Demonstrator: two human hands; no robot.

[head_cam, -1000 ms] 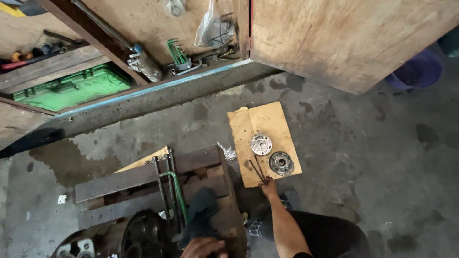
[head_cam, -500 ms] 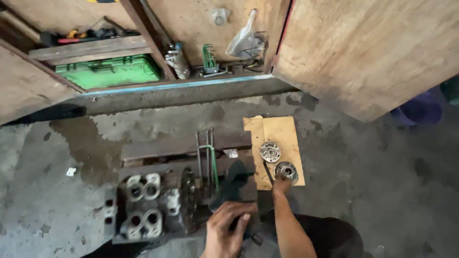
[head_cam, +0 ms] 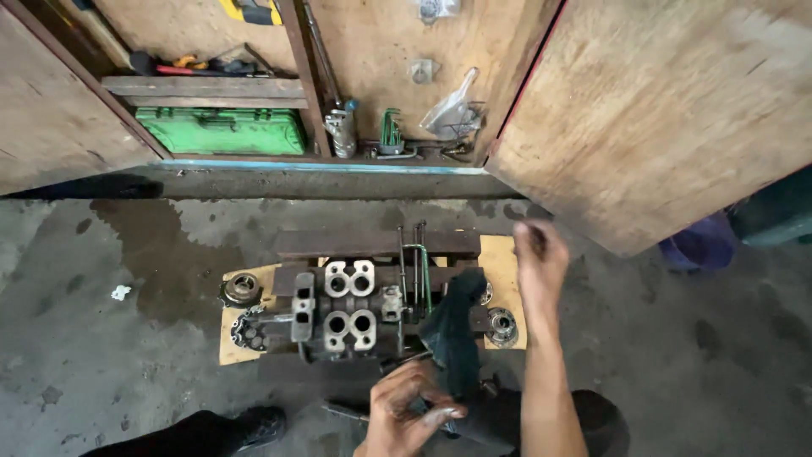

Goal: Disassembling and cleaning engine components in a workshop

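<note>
the metal engine block (head_cam: 342,309), grey and oily with four oval ports on its top face, lies on the concrete floor (head_cam: 127,355) over a piece of tan cardboard (head_cam: 501,254) and some dark wooden planks (head_cam: 372,244), and everything else is placed from it. just right of the block a dark teal rag (head_cam: 455,326) hangs down over its edge. the left hand (head_cam: 410,410) is below the block's lower right corner, near the bottom of the view; its grip is closed around a slim dark tool (head_cam: 351,413) whose end sticks out to the left, and its fingers lie against the lower part of the rag. the right hand (head_cam: 540,258) is raised to the upper right of the block, above the cardboard's right edge; it is blurred, the fingers look bunched together, and i cannot tell whether that grip holds anything. two round metal bearing parts (head_cam: 501,326) lie on the cardboard right of the block, beside the rag, and another round part (head_cam: 242,288) lies at the block's left. thin metal rods and a green-handled tool (head_cam: 414,262) lie across the block's upper right side. beyond the block, an open wooden cabinet (head_cam: 677,110) holds a green toolbox (head_cam: 222,131).
</note>
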